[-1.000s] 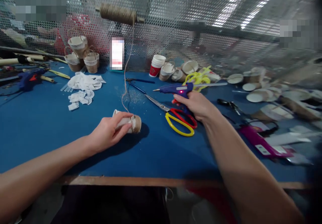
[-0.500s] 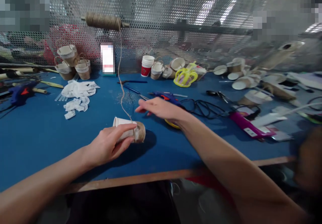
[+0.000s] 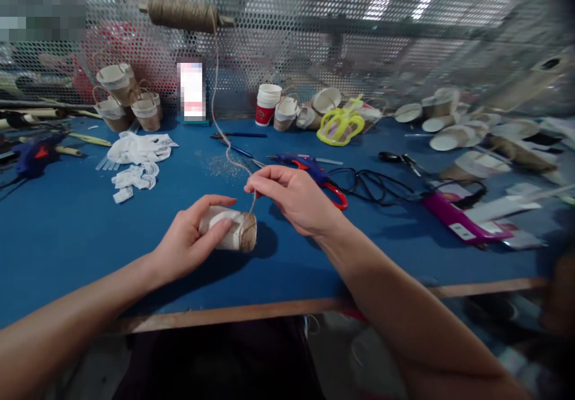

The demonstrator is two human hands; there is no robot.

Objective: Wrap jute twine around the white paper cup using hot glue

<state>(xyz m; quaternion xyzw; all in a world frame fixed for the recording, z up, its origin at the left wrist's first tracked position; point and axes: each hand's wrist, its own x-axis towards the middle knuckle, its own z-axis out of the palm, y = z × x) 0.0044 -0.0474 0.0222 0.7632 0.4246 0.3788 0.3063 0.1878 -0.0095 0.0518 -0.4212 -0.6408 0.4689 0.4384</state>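
Observation:
A white paper cup (image 3: 231,241) lies on its side, twine wound around its right end. My left hand (image 3: 191,232) grips it, thumb and fingers on the white wall. Up and to the right of the cup, my right hand (image 3: 291,196) pinches the twine (image 3: 227,148) between thumb and fingertips. That strand runs from the cup up to a spool of twine (image 3: 182,14) mounted at the mesh screen, and hangs slack between.
Behind my right hand are a blue glue gun (image 3: 309,166) and red-handled scissors (image 3: 338,199). Twine-wrapped cups (image 3: 146,112) stand at the back left. White strips (image 3: 139,148) lie left, a purple tool (image 3: 462,220) right. The wooden table edge (image 3: 233,313) runs in front.
My right hand has taken hold of the twine near the cup. The cup is turned in my left hand, whose index finger has lifted off the twine. The camera view has shifted slightly.

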